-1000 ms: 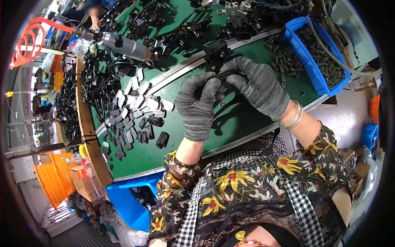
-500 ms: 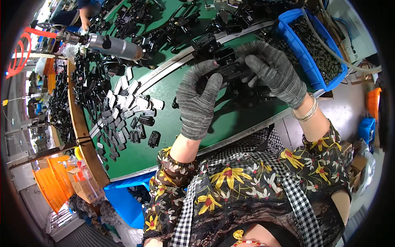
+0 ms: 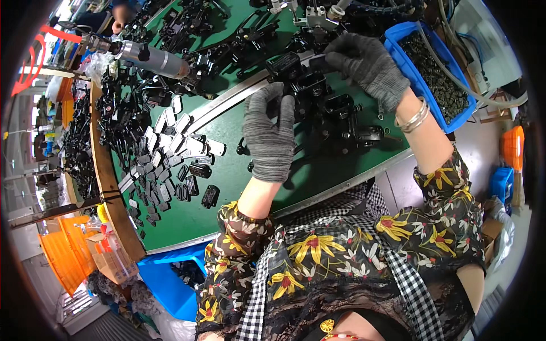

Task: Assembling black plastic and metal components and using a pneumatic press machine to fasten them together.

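Both my hands wear grey knitted gloves. My right hand (image 3: 369, 68) is pinched on one end of a small flat black piece (image 3: 322, 63), close to a black rectangular housing (image 3: 284, 65) by the metal rail. My left hand (image 3: 268, 133) is curled beside the black mechanical assemblies (image 3: 311, 85) in the middle of the green table; what lies between its thumb and fingers is dark and cannot be made out. Right of it stand more black assemblies with a rounded black reservoir-like body (image 3: 339, 105) and a lever-shaped part (image 3: 369, 134).
Small black and pale covers (image 3: 185, 142) lie in a heap on the green table (image 3: 239, 199). A grey pneumatic driver (image 3: 153, 61) hangs at left. A blue bin (image 3: 406, 62) of small metal parts stands at right. Metal fixtures (image 3: 318, 17) are at the far side; another person's hand (image 3: 118, 26) shows at far left.
My right hand has moved up and away from my left, with the small flat black piece. The printed black cover between both hands is no longer seen there. My left hand has barely moved.
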`<state>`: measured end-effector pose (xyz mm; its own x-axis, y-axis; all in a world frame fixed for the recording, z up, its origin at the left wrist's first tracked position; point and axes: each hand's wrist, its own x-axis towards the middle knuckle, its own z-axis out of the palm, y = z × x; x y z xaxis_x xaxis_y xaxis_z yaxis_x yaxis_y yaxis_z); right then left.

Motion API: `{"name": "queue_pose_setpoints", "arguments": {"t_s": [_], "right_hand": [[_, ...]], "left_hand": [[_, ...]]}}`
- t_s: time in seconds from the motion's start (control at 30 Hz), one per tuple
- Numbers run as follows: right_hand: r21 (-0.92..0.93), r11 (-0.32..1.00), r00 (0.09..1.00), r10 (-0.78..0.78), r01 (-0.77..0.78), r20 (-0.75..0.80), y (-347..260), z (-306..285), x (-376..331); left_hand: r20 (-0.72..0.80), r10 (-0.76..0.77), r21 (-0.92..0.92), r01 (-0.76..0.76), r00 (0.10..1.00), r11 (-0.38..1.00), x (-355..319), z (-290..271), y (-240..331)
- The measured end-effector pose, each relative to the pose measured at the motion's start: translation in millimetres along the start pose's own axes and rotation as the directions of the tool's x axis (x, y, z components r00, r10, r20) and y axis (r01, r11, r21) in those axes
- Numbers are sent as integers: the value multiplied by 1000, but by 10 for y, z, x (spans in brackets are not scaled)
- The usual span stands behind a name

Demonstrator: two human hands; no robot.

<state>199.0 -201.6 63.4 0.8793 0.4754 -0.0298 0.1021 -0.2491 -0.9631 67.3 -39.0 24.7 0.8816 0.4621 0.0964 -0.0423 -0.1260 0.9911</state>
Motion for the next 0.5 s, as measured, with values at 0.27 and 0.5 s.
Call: {"name": "queue_pose_setpoints", "arguments": {"t_s": [0.27, 0.5], "right_hand": [[-259, 949, 949, 235, -178, 209, 111, 142, 306], [-677, 686, 962, -149, 267, 228, 139, 217, 225]], "left_hand": [[84, 227, 668, -223, 970, 710, -48, 84, -320], [115, 226, 567, -250, 967, 785, -45, 45, -390]]}}
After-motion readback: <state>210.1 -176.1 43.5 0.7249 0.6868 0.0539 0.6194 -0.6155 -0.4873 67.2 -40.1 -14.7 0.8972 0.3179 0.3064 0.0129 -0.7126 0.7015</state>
